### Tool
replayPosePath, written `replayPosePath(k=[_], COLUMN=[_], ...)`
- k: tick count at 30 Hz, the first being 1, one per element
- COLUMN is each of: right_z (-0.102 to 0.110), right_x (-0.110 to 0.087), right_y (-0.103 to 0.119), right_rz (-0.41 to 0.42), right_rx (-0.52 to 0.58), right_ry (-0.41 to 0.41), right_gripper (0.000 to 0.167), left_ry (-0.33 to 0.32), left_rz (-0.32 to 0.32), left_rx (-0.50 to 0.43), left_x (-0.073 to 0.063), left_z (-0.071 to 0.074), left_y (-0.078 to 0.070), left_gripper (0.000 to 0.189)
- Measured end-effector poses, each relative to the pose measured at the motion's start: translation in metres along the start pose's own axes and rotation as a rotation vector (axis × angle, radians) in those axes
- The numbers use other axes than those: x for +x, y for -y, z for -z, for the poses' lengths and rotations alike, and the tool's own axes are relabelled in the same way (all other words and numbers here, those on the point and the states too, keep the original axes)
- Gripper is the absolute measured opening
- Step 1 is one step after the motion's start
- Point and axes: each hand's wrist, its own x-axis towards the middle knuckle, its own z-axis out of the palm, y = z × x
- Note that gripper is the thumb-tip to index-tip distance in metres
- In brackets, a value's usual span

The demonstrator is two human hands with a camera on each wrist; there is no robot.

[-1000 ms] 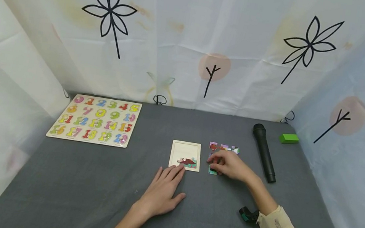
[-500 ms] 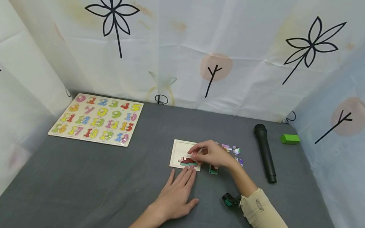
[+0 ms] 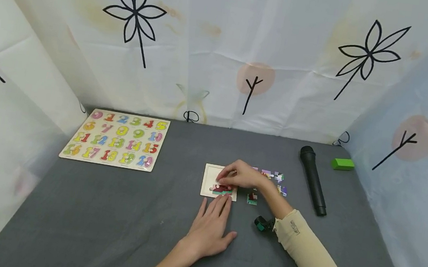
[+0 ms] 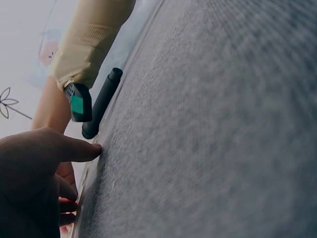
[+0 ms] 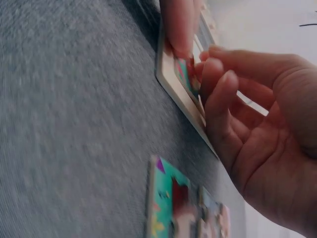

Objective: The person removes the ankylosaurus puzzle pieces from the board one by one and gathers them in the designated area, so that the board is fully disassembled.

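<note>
A square wooden puzzle tray [image 3: 207, 182] lies in front of me, with joined puzzle pieces [image 3: 222, 190] of a red-brown and green picture along its near side. My left hand [image 3: 207, 232] rests flat, its straight fingertips on the tray's near edge. Over the tray, my right hand [image 3: 242, 175] pinches a small puzzle piece, mostly hidden by the fingers, at the upper edge of the joined pieces. In the right wrist view its thumb and fingers [image 5: 225, 89] are bent close above the tray. Beside the tray lies a loose puzzle piece [image 5: 166, 193] with green and dark red print.
More loose pieces [image 3: 273, 175] lie behind the right hand, partly covered by it. A black microphone [image 3: 313, 180] and a green block [image 3: 342, 164] are at the right. At the back left is a number board [image 3: 116, 138]. White printed curtains [image 3: 226, 40] enclose the grey table.
My right hand has moved left from the loose pieces to the tray, carrying a piece, and then settled lower over it. My left hand has shifted slightly right along the tray's near edge.
</note>
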Motion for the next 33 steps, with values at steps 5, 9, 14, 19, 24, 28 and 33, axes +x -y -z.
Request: replayPosePath(k=[5, 9, 14, 19, 24, 28, 33], right_z=[0.003, 0.003, 0.001, 0.001, 0.004, 0.003, 0.0], right_x=[-0.007, -0.009, -0.01, -0.015, -0.021, -0.02, -0.015], right_y=[-0.002, -0.003, -0.004, 0.001, 0.003, 0.002, 0.001], right_rz=[-0.009, 0.01, 0.012, -0.034, -0.094, -0.091, -0.087], right_rx=[-0.03, -0.025, 0.012, -0.043, -0.023, 0.043, 0.097], right_ry=[-0.002, 0.015, 0.007, -0.106, -0.158, -0.137, -0.115], right_gripper=[0.017, 0.018, 0.019, 0.014, 0.014, 0.018, 0.02], left_ry=[-0.012, -0.014, 0.006, 0.005, -0.007, -0.025, -0.044], left_rz=[-0.003, -0.007, 0.011, 0.022, 0.049, 0.07, 0.069], left_rx=[0.006, 0.002, 0.009, 0.019, 0.013, 0.016, -0.02], left_x=[-0.002, -0.003, -0.002, -0.002, -0.003, -0.004, -0.003], left_z=[0.001, 0.002, 0.001, 0.0, 0.002, 0.002, 0.003], left_y=[0.0, 0.001, 0.001, -0.001, -0.002, 0.0, 0.002], left_gripper=[0.09, 0.092, 0.094, 0.094, 0.092, 0.092, 0.091])
